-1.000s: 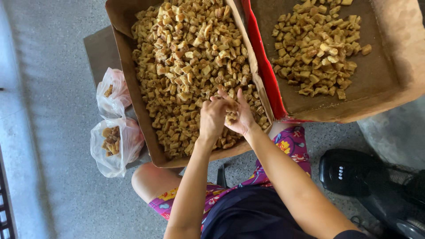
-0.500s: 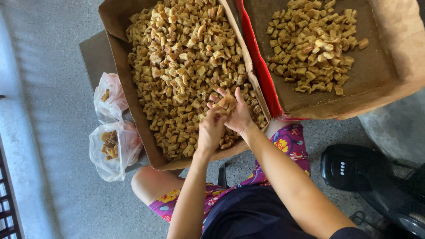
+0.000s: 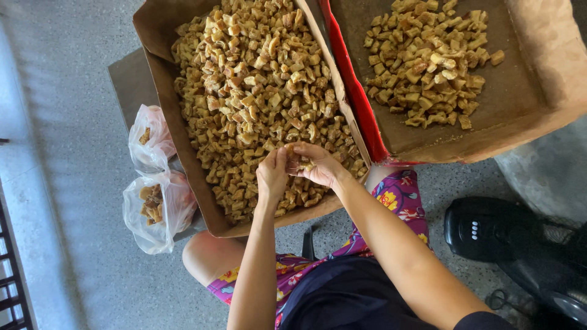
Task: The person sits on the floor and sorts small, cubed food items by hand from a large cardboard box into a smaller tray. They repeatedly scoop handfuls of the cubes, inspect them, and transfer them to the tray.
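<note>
Fingers (image 3: 282, 160) of the left hand (image 3: 273, 177) are drawn narrowly together, tips meeting those of the right hand (image 3: 318, 166), which curls loosely around a small clump of golden-brown pieces (image 3: 304, 164); whether the left fingers actually pinch a piece cannot be told. Both hands hover just above the near end of the heaped pieces.

Left to right: dark railing bars (image 3: 9, 275) cross the lower left corner over grey speckled floor (image 3: 67, 122). Two thin, clear plastic bags lie one above the other beside the box; the upper bag (image 3: 150, 137) holds a few brown pieces, and the lower bag (image 3: 156, 211), knotted and puffed, holds a small handful. A flat grey-brown board (image 3: 131, 82) shows beneath the box's left edge. The large cardboard box (image 3: 183, 159), plain brown, is filled almost wall to wall with pieces (image 3: 257, 91), and its near rim rests against the person's bare knee (image 3: 205, 256). A second cardboard box (image 3: 520, 110), with a red outer wall (image 3: 358, 98) touching the first box's right wall, holds a smaller, looser pile (image 3: 431, 61) toward its far side, leaving bare cardboard along its near and right walls. A black rounded appliance (image 3: 489, 229) sits on the floor at lower right, near the floral-patterned shorts (image 3: 397, 195).

Open floor lies left of the bags and between the boxes' near rims and the appliance.
</note>
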